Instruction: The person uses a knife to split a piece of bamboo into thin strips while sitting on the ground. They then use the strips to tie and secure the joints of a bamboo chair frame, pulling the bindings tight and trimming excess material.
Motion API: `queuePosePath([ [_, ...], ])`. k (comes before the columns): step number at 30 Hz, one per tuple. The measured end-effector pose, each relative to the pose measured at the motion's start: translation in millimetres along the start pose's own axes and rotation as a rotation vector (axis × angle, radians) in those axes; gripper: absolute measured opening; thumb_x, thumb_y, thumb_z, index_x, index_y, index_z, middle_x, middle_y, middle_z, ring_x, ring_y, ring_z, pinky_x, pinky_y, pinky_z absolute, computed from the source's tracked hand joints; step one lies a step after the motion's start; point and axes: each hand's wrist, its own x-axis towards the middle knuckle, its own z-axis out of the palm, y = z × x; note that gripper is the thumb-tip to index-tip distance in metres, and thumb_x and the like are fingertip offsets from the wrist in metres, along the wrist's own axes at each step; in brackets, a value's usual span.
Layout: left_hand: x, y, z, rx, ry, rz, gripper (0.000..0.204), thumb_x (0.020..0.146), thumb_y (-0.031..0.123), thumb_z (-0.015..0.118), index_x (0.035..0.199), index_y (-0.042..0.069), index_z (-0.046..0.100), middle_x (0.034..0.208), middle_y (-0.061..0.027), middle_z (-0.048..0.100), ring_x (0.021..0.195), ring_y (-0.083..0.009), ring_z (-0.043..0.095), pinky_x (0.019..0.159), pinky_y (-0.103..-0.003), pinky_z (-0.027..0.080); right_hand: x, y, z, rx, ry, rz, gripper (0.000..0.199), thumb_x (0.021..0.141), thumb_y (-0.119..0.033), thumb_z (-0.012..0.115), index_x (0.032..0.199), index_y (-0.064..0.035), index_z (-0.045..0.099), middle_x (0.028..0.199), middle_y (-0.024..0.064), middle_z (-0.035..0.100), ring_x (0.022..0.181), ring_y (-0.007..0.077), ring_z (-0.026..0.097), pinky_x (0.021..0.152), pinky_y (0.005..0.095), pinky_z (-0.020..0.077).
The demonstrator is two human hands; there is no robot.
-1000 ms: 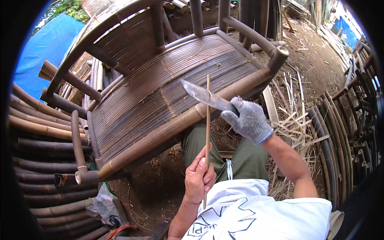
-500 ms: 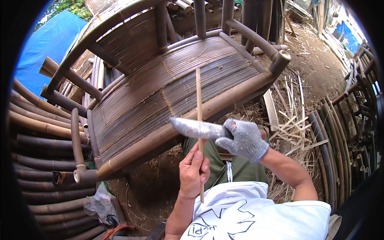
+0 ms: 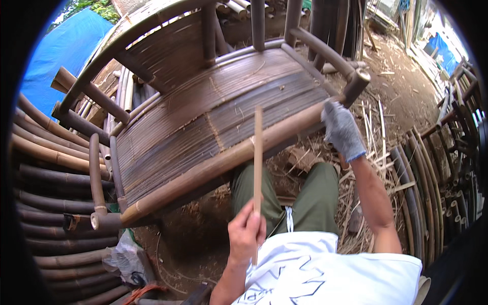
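Note:
My left hand (image 3: 246, 235) grips the lower end of a thin bamboo stick (image 3: 257, 152) and holds it upright in front of my lap. The stick's top reaches the front rail (image 3: 213, 165) of a dark bamboo chair (image 3: 203, 107) lying before me. My right hand (image 3: 341, 129), in a grey knit glove, is raised to the right by the chair's front corner post (image 3: 356, 84). Its fingers are curled and its back faces me. The knife it was holding does not show behind the glove.
Stacked bamboo poles (image 3: 46, 203) curve along the left, and more poles (image 3: 432, 183) stand at the right. Bamboo slivers (image 3: 376, 132) litter the dirt ground. A blue tarp (image 3: 66, 56) lies at the upper left. A crumpled plastic bag (image 3: 122, 259) sits at the lower left.
My right hand swung the knife down across the stick, then rose up and to the right toward the chair's corner post. My left hand kept the stick upright.

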Motion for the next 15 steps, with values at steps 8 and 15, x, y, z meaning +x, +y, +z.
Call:
queuePosePath([
  [8,12,5,18,0.068,0.045,0.063,0.040,0.105,0.015,0.054,0.142,-0.001,0.054,0.075,-0.0003,0.055,0.050,-0.0027,0.042,0.043,-0.020,0.033,-66,-58,37,-0.195,-0.196,-0.141,0.050,0.083,-0.057,0.073,0.086,-0.0080,0.061,0.073,0.0136,0.061,0.068,0.0357,0.066,0.061,0.0444,0.0527],
  [15,-33,-28,6,0.102,-0.066,0.037,0.040,0.102,0.015,0.055,0.137,-0.004,0.058,0.063,0.0006,0.051,0.044,-0.0041,0.038,0.040,-0.021,0.030,2,33,7,-0.525,0.139,-0.126,0.030,0.097,-0.032,0.060,0.093,-0.0024,0.059,0.073,0.0181,0.060,0.068,0.0365,0.065,0.060,0.0491,0.0525],
])
